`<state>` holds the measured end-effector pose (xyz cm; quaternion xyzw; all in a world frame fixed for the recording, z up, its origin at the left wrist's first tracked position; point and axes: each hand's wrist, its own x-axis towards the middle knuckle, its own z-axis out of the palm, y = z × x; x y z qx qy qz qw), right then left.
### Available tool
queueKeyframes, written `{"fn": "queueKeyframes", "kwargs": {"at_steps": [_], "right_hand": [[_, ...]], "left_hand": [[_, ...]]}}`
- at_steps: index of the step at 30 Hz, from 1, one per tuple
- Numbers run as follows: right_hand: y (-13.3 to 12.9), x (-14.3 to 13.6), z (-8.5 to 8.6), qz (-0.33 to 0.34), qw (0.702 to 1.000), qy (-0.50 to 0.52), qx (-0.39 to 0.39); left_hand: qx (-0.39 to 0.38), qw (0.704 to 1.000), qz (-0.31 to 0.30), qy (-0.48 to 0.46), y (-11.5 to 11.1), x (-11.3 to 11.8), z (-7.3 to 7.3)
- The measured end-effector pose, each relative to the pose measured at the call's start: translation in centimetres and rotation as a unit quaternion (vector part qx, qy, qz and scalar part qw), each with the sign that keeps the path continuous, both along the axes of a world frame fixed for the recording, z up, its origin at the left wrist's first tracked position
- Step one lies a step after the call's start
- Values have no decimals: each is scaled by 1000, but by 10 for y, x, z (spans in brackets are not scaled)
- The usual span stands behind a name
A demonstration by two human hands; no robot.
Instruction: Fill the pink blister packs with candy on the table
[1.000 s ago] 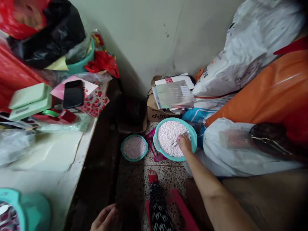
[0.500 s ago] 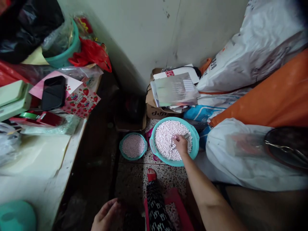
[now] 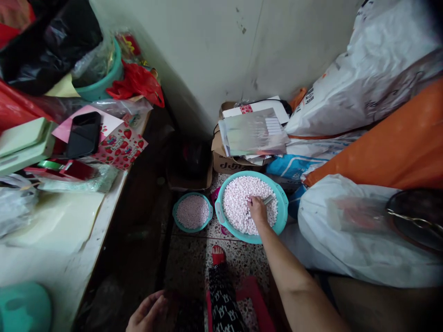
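A large turquoise basin on the floor is filled with small pale pink beads. My right hand reaches down into it, its fingers pinched together at the surface of the beads. The bead at the fingertips is tiny and partly hidden. Just right of the hand, a metal scoop lies partly sunk in the beads. To the left stands a smaller turquoise basin holding finer pinkish beads. At the bottom edge, my left hand hovers near my lap, fingers loosely extended with nothing visible in them.
On the left, a table bears a phone, strawberry-print cards and bags. Behind the basins is a cardboard box topped with papers. Big white sacks and an orange one crowd the right side.
The view has shifted slightly, so most things sit a little lower and further right. My right hand's fingertips are lower against the beads. My left hand has hardly moved.
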<state>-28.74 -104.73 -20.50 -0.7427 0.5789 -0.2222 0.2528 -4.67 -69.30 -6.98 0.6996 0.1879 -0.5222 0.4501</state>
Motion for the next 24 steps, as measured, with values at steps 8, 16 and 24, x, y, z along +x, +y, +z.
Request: {"fn": "queueKeyframes", "kwargs": {"at_steps": [8,16,24], "right_hand": [[9,1,-19,-61,984,-150,70],[19,15,22,-95,910,-347,207],[108,129,148,204,901,-310,223]], "left_hand": [[5,998,-52,-20,0,-1,-9],[9,1000,-23,-17,-5,-2,0],[-108,991,76,-26,12,-15,75]]}}
